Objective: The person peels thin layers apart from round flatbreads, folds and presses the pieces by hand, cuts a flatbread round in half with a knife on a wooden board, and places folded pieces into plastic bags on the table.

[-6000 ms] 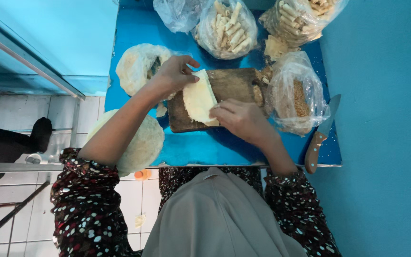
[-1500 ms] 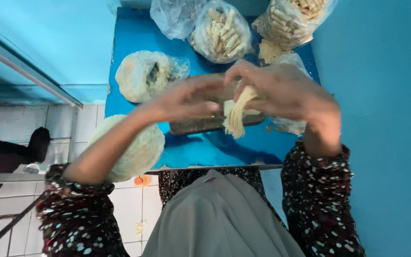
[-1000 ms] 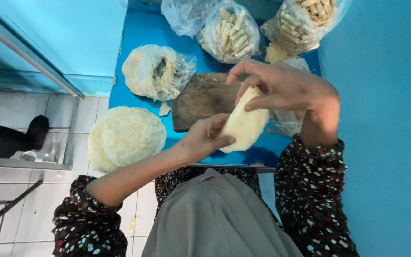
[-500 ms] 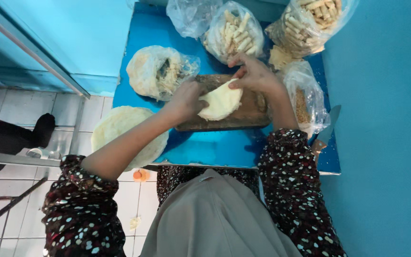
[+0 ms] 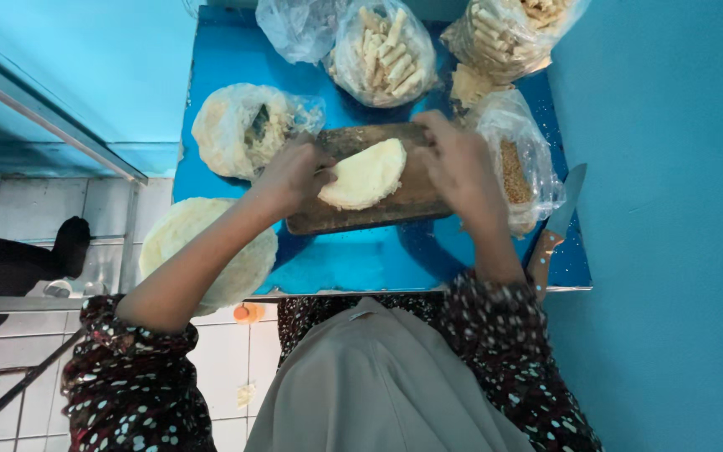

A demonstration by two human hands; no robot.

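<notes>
A folded wrapper (image 5: 367, 174) is pinched at both ends on the board (image 5: 378, 213) by the left hand (image 5: 293, 174) and right hand (image 5: 458, 163), fingers curled.

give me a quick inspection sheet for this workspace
surface: blue table, mostly covered; a bare strip along the near edge.
job's things: pale round wrapper lying on the wooden board at mid-table.
clutter: bagged stack of wrappers left of the board; bag of pale rolls and a second such bag at the far edge; bag with brown crumbs right of the board; knife at the right edge; loose wrapper stack hanging off the near left edge.
grips: left hand and right hand both on the wrapper's edges.
cables: nothing seen.
surroundings: blue walls, white tiled floor, a dark shoe at left.
</notes>
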